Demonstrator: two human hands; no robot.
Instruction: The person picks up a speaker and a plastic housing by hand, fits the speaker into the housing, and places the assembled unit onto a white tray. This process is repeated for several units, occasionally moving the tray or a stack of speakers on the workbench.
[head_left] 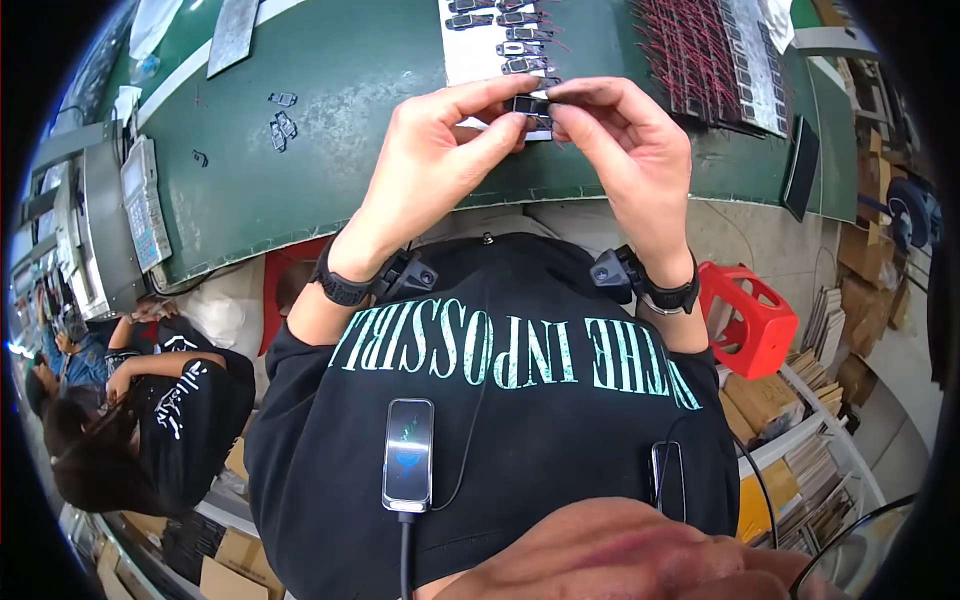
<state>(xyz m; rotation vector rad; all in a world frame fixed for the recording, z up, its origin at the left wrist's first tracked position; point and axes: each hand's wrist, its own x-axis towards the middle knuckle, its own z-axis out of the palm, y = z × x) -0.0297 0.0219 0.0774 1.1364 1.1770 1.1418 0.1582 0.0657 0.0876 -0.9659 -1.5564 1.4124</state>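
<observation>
A long, flat, green-topped worktable (250, 200) extends from 10 to 2 o'clock. A pale grey hard floor (735, 245) shows between 2 and 3 o'clock. A red plastic stool (768, 330) with cut-out sides stands at 3 o'clock. Brown cardboard boxes (235, 575) occupy 7 o'clock. Bright white light (20, 350) enters at 9 o'clock.

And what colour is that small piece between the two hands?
The small piece looks mostly black, in the head view.
</observation>
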